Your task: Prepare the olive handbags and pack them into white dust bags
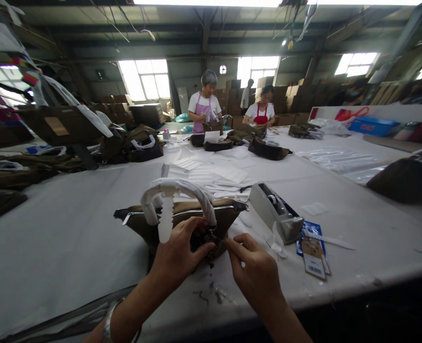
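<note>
An olive handbag with dark ends and a silver zip stands upright on the table before me. Its handles are wrapped in white, and a white notched strip hangs over them. My left hand is at the bag's front, fingers and thumb curled about a small dark, brown-patterned piece below the handle's metal ring. Just right of it, my right hand pinches a thin end by the fingertips, too small to name. Part of the bag's front is hidden by my left hand.
A grey tape dispenser stands right of the bag, beside brown hang tags and a blue packet. White sheets lie beyond. More bags are piled at left. Two people work across the table.
</note>
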The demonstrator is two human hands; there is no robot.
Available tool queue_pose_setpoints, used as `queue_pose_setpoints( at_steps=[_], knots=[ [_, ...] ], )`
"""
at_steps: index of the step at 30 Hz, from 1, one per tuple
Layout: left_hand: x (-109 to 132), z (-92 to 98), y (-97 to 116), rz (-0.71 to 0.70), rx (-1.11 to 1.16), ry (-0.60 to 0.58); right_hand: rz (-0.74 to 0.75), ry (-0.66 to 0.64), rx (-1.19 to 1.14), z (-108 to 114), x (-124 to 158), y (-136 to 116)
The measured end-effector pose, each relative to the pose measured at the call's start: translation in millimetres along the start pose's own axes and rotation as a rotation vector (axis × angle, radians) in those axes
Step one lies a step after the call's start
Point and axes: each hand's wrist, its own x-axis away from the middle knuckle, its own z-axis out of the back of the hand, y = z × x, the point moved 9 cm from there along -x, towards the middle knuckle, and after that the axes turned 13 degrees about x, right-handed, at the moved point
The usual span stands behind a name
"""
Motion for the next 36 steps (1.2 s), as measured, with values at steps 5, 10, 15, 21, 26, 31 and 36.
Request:
queue_pose_setpoints(
  at_steps=[5,10,15,21,26,31,36],
  knots=[
    [0.5,-0.7,-2.6,0.038,0.001,-0.01,0.018,-0.021,0.043,-1.2,0.8,-0.3],
    [0.7,-2.1,-2.5,0.029,0.024,-0.02,0.012,-0.088,0.085,-3.8,-3.1,-7.5],
    [1.4,-0.1,-3.2,0.022,0.032,-0.002,0.033,-0.034,0.121,7.2,-7.6,-17.4],
    [2.0,-1.1,-6.0,-0.004,0.126,-0.016,0.056,0.016,0.116,11.9,-7.6,-22.5],
    [3.4,4.4,-8.0,-0.074,0.25,0.008,0.059,0.007,0.14,10.3,-13.2,-25.1],
    [4.4,13.7,6.5,-0.227,0.01,0.065,0.044,-0.03,0.173,5.6,-21.6,-27.6],
    [-5.0,8.6,5.6,-0.212,-0.231,0.028,0.059,-0.096,0.2,-3.3,-25.4,-31.5]
  ],
)
